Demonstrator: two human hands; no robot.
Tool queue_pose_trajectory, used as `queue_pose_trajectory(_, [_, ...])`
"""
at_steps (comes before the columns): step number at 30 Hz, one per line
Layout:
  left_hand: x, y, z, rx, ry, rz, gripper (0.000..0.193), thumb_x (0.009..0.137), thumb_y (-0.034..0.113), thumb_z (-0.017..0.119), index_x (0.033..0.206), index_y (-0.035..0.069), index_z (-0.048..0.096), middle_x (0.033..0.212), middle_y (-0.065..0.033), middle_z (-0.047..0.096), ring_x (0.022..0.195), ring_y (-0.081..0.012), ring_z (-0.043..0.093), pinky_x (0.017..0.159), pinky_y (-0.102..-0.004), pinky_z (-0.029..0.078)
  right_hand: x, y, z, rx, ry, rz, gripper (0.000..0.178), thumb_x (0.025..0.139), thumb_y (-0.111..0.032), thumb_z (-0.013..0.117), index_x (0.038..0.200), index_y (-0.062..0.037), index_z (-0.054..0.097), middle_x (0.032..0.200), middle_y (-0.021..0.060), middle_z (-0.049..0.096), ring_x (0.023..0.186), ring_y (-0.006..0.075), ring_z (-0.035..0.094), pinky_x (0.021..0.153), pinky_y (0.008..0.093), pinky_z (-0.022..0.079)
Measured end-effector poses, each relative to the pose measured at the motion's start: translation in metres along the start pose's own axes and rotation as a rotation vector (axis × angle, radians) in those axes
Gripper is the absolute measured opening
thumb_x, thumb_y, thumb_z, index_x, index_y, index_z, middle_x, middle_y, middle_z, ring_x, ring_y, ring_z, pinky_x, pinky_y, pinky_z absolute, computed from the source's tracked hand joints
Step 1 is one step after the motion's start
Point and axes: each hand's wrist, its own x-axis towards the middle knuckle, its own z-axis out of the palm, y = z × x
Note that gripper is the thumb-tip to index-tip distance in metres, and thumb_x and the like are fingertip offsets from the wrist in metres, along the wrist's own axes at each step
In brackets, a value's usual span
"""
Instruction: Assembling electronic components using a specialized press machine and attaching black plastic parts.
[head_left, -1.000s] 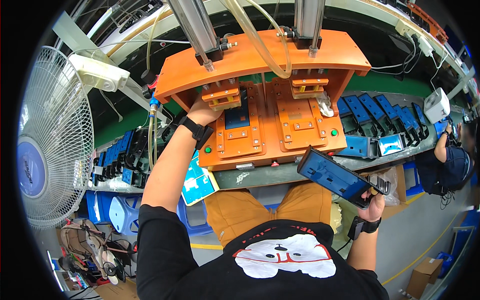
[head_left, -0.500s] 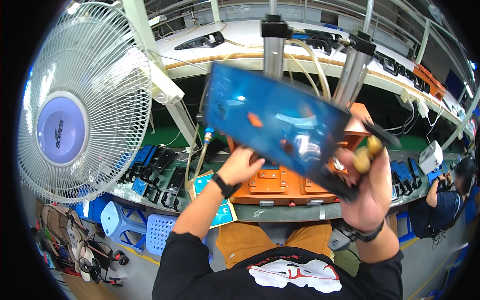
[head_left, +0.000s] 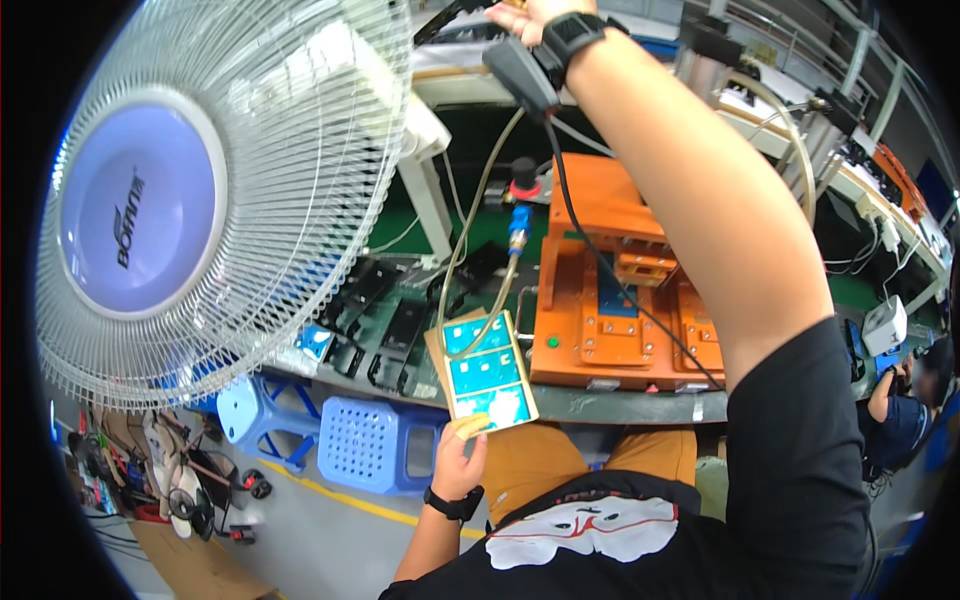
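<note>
My right hand (head_left: 530,18) is raised at the upper edge, partly cut off, with its fingers at a black part (head_left: 452,16) that runs out of the picture. On that wrist are a black band and a grey box (head_left: 522,78) with a hanging black cable. Low in front of me, my left hand (head_left: 462,462), in yellow finger covers and a black wristband, pinches the near left corner of a blue film sheet (head_left: 482,368). The sheet carries small white pieces and lies on cardboard at the bench edge. Beside it stands an orange fixture (head_left: 590,365), a blue strip in its recess.
A large white fan (head_left: 145,205) fills the left side. Black parts (head_left: 403,330) lie on the green bench. A hose (head_left: 490,320) with a blue fitting loops over the sheet. Blue stools (head_left: 365,445) stand below. At far right is another person (head_left: 890,405).
The blue-filmed panel has left the middle, and my right hand has swung up to the far left. My left hand has moved down to the sheet. The view has turned left.
</note>
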Motion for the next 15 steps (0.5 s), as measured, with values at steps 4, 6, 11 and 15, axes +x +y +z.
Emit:
queue_pose_trajectory(4, [-0.017,-0.014,-0.021,0.025,0.096,-0.086,0.020,0.093,0.001,0.063,0.111,-0.001,0.072,0.112,-0.0173,0.071,0.108,-0.0353,0.065,0.096,-0.0409,0.051,0.028,-0.011,0.050,-0.255,-0.078,0.003,0.057,0.086,-0.054,0.075,0.121,-0.0097,0.071,0.120,0.0179,0.072,0.111,0.0364,0.069,0.092,0.0460,0.056])
queue_pose_trajectory(6, [-0.025,-0.015,-0.029,0.054,0.127,-0.110,0.020,0.093,0.002,0.063,0.111,-0.001,0.071,0.112,-0.0171,0.071,0.107,-0.0350,0.065,0.096,-0.0410,0.051,0.027,-0.022,0.048,-0.340,-0.253,-0.195,0.057,0.093,-0.047,0.066,0.133,-0.0064,0.063,0.126,0.0241,0.068,0.116,0.0384,0.067,0.095,0.0453,0.056])
queue_pose_trajectory(11, [-0.026,-0.028,-0.028,0.055,0.143,-0.146,0.020,0.094,0.002,0.063,0.112,-0.001,0.071,0.114,-0.0170,0.071,0.108,-0.0345,0.065,0.096,-0.0413,0.050,0.021,-0.059,0.026,-0.007,-0.302,-0.089,0.058,0.094,-0.044,0.065,0.136,-0.0050,0.060,0.130,0.0259,0.065,0.117,0.0387,0.067,0.096,0.0449,0.056])
queue_pose_trajectory(15, [-0.020,-0.029,-0.029,0.058,0.145,-0.133,0.021,0.093,0.001,0.064,0.113,-0.001,0.071,0.114,-0.0171,0.071,0.108,-0.0340,0.065,0.096,-0.0408,0.050,0.021,-0.083,0.012,0.329,-0.327,0.027,0.059,0.096,-0.042,0.063,0.140,-0.0037,0.056,0.134,0.0277,0.062,0.118,0.0390,0.066,0.097,0.0445,0.056])
